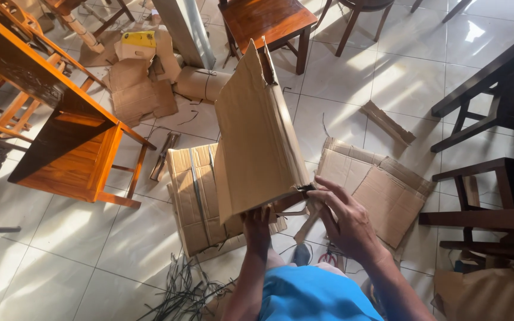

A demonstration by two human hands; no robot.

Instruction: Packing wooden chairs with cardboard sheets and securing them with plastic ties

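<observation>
A tall piece of brown cardboard [256,134] is wrapped around something upright, and dark wood shows at its top end. My left hand [257,227] grips the cardboard's bottom edge from below. My right hand [343,220] rests at the lower right corner, fingers spread and touching the edge beside a dark strap. Both forearms rise from my blue shirt at the bottom of the view.
Flattened cardboard sheets lie on the white tiled floor [400,83]: one with straps [194,196] under the wrap, another [376,187] to the right. An orange wooden table [49,119] stands left, dark chairs [495,178] right, a stool [269,21] ahead. Black straps [179,291] litter the floor.
</observation>
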